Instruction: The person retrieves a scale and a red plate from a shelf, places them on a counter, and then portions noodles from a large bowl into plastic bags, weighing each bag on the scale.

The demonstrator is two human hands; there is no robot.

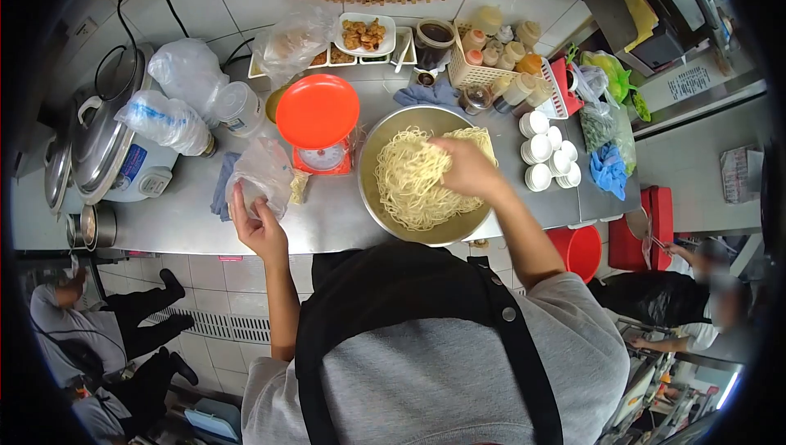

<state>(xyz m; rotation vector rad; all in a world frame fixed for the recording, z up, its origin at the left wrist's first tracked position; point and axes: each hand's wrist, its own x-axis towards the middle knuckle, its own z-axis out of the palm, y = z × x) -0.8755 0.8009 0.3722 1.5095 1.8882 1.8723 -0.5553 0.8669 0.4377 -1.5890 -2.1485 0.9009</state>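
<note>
one head view, fisheye, peering steeply down from close above the steel bowl [426, 228]; tiled wall [246, 3] beyond the bowl, wearer's apron [393, 306] nearer than it.

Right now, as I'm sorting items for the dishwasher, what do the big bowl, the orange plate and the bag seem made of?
The big bowl looks like stainless steel: grey, dull sheen, thin rim. The orange plate seems glossy plastic, perhaps melamine: even colour, soft highlights. The bag held in the left hand is thin clear plastic film: crinkled, see-through.
</note>
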